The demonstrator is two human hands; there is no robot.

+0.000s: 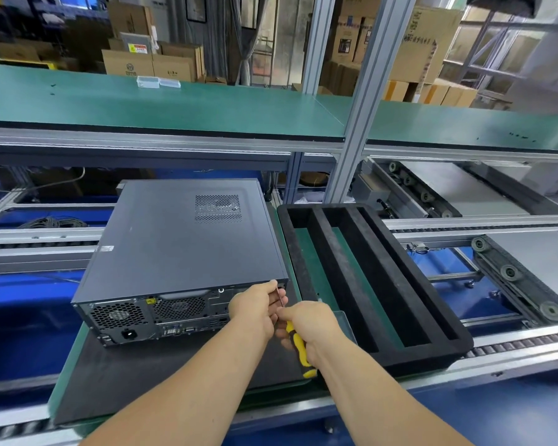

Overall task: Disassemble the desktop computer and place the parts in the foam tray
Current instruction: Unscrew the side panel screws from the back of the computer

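Two bare forearms are reaching up from the bottom edge of the frame toward its centre. The right hand (311, 326) is gripping the yellow-and-black handle of a screwdriver (298, 347), fingers wrapped round it, with the butt of the handle pointing down toward the lower centre. The left hand (255, 305) is sitting just left of it, its fingertips pinching the thin metal shaft and holding the tip against the upper right corner of the rear panel of the desktop computer (181, 236).

The computer is lying flat on its side in the centre-left of the frame, its side cover closed and on top, with a vent grille near its far right corner. Its rear panel is facing the viewer, showing two fan grilles, a power socket and a row of ports. It is resting on a dark mat (136, 378) laid over a green pallet.

Just to the right, the black foam tray (432, 349) is sitting on the same pallet, its long slots running away toward the upper centre; green is showing through their bottoms.

Roller conveyor rails (512, 272) are flanking both sides. Further up, a green shelf (174, 107) is spanning the frame, carrying small clear boxes (158, 82). Cardboard cartons (149, 64) are stacking up along the top.
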